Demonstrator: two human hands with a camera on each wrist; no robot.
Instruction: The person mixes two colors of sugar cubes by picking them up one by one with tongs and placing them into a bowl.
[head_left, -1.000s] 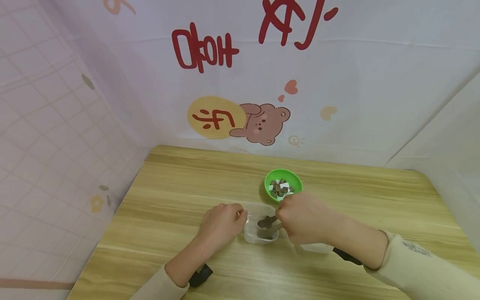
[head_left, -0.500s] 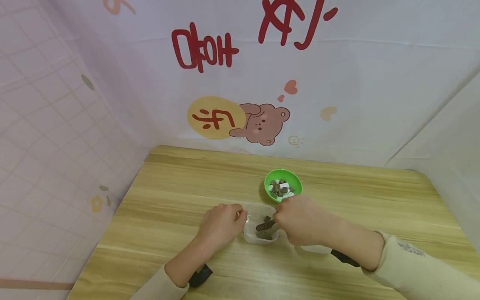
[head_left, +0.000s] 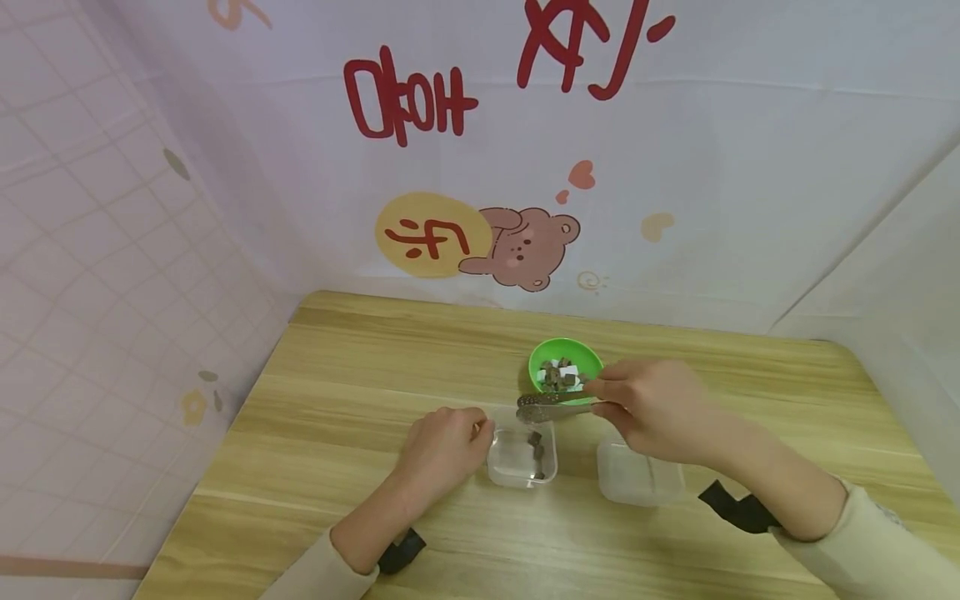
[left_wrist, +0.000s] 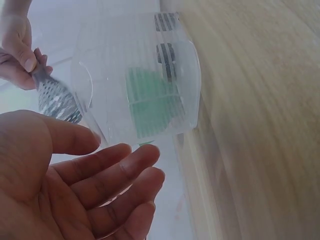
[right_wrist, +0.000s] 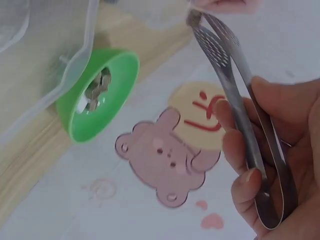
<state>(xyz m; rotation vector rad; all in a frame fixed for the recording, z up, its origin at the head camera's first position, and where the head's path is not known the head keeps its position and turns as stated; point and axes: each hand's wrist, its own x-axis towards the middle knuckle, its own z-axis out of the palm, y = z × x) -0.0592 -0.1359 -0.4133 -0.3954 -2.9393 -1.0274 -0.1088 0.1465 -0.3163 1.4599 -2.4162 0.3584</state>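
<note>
My right hand (head_left: pixel 656 408) holds metal tongs (right_wrist: pixel 240 112) with perforated heads, level above the back rim of a clear plastic container (head_left: pixel 507 463). A brown lump (right_wrist: pixel 194 18) shows by the tong tips in the right wrist view; whether it is gripped I cannot tell. Along the container's right side lie a few dark brown cubes (head_left: pixel 535 439). My left hand (head_left: pixel 447 444) pinches the container's left rim between thumb and forefinger, the other fingers loosely curved. Behind stands a green bowl (head_left: pixel 562 345) of brown and white pieces, its front edge partly covered by the tongs.
A second clear plastic container (head_left: pixel 637 485) stands on the right, partly beneath my right hand. The wooden table (head_left: pixel 360 358) meets a printed cloth wall (head_left: pixel 675 275) at the back, with more cloth at both sides.
My right hand has drawn the tongs up and back out of the container, their arms now spread. The second container is more exposed. My left hand has stayed in place.
</note>
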